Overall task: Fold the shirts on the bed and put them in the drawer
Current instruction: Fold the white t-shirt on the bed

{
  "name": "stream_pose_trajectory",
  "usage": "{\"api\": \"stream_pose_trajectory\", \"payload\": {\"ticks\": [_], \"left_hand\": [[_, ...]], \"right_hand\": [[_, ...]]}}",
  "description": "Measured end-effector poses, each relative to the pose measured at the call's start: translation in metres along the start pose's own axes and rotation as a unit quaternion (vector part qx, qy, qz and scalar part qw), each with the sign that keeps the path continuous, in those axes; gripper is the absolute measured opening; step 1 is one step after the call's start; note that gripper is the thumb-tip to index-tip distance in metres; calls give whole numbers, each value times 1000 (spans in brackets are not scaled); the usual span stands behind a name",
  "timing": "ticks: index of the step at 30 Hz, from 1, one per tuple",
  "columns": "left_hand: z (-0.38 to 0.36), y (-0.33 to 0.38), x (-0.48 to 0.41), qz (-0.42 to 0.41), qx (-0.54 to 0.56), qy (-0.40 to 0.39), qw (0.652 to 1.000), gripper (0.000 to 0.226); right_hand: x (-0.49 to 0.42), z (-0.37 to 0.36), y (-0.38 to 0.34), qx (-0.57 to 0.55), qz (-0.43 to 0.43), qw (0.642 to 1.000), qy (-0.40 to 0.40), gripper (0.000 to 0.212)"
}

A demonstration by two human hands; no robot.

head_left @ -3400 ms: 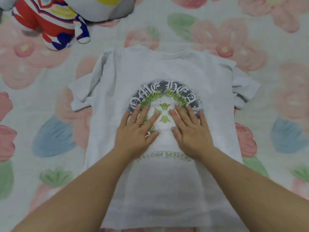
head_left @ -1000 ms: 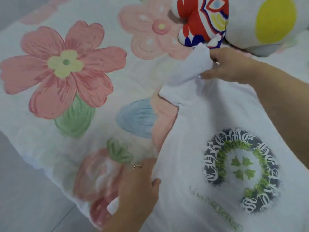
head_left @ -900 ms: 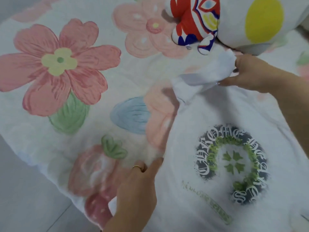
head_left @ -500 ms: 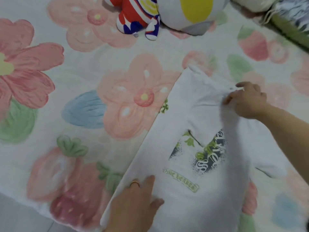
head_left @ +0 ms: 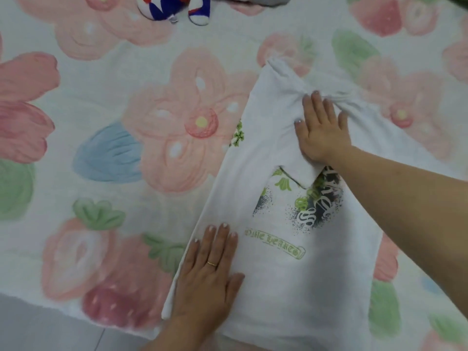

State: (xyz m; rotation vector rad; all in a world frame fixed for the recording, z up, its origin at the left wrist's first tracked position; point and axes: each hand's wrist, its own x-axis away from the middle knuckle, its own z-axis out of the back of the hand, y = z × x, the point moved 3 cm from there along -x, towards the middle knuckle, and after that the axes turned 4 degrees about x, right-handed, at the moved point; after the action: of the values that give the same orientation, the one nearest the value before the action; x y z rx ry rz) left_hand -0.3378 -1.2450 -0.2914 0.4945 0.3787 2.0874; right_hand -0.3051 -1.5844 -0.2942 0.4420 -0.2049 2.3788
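A white T-shirt [head_left: 286, 279] with a green and dark printed emblem lies on the flowered bed cover. Its left side and sleeve are folded inward over the print. My left hand [head_left: 210, 277] rests flat, fingers together, on the folded left edge near the hem. My right hand [head_left: 320, 125] presses flat on the folded sleeve near the collar, fingers spread. Neither hand grips the cloth. No drawer is in view.
The bed cover [head_left: 126, 148] carries large pink flowers and strawberries. A red, white and blue plush toy [head_left: 174, 8] lies at the top edge. The bed's edge and grey floor [head_left: 38, 330] show at the bottom left.
My right hand carried the left sleeve across the shirt, let go and now presses it flat. My left hand moved from pinching the hem edge to lying flat on the fold.
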Motion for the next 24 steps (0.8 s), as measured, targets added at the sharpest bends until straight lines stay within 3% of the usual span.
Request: {"api": "stream_pose_trajectory", "payload": {"ticks": [2, 4, 6, 8, 10, 15, 18, 21, 24], "left_hand": [[-2, -1, 14, -9, -18, -12, 1000, 61], [-4, -3, 28, -6, -33, -11, 999, 64], [-6, -4, 41, 9, -27, -4, 1000, 67], [-6, -3, 54, 19, -22, 7, 1000, 68], [-4, -1, 62, 22, -19, 27, 999, 69], [26, 12, 41, 68, 86, 132, 985, 59], [48, 11, 8, 108, 98, 190, 971, 42], [57, -1, -15, 144, 84, 185, 969, 45], [59, -7, -28, 121, 64, 158, 978, 47]], "right_hand": [[0, 9, -13, -16, -23, 998, 56, 62], [16, 14, -46, -37, 21, 992, 119, 67], [41, 1, -78, -43, 128, 985, 108, 68], [56, -20, -91, 3, 196, 979, 47, 63], [46, -26, -80, 28, 176, 983, 39, 57], [27, -7, -77, -41, 78, 993, 74, 61], [86, -15, -111, -66, 126, 982, 120, 65], [186, -55, -134, -47, 218, 972, 76, 62], [266, -85, -138, -43, 273, 961, 27, 56]]}}
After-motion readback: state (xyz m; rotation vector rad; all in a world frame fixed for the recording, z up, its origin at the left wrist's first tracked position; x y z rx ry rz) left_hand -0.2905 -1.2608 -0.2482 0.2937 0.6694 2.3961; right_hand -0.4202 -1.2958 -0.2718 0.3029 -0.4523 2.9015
